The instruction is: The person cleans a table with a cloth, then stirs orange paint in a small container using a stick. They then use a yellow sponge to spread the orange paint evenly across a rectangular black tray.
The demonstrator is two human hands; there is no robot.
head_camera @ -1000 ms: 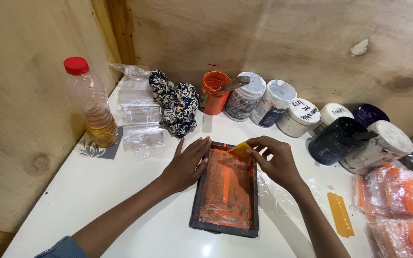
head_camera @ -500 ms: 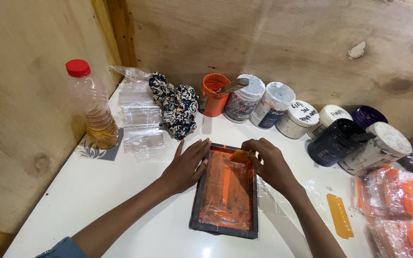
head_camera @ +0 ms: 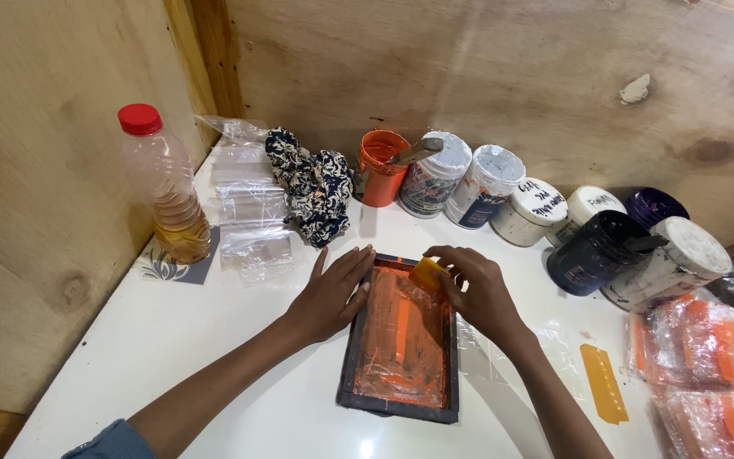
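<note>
Fingers [head_camera: 445,265] of the right hand [head_camera: 479,293] are pinched shut on a small yellow scraper [head_camera: 427,274], edge tipped down at the top right of the frame [head_camera: 400,338]; left hand's fingers lie flat, spread, gripping nothing, just pressing the frame's upper left rim. Largest first: white table [head_camera: 163,340] runs into a plywood corner, w/ the dark rectangular frame lying flat mid-table, its mesh smeared orange w/ a brighter orange strip down the centre. Behind it, a row of paint tubs [head_camera: 486,183] along the back wall, an orange cup [head_camera: 380,166] w/ a stick in it, a patterned dark cloth [head_camera: 312,191], clear bags [head_camera: 248,212], and a red-capped bottle [head_camera: 167,191] of amber liquid at the left. Packets w/ orange inside [head_camera: 707,348] at far right; a loose orange strip [head_camera: 602,382] lies near them. Change vs a sec ago: scraper was lifted a bit above the frame's top edge, now it's lower and sitting at the mesh, so prob. set at the start of a pull toward the body. Left hand [head_camera: 329,293] hasn't shifted, same bracing spot. Pose: both forearms come in from the bottom edge, converging on the frame; right wrist cocked, knuckles up; left palm down, thumb tucked along the rim.
</note>
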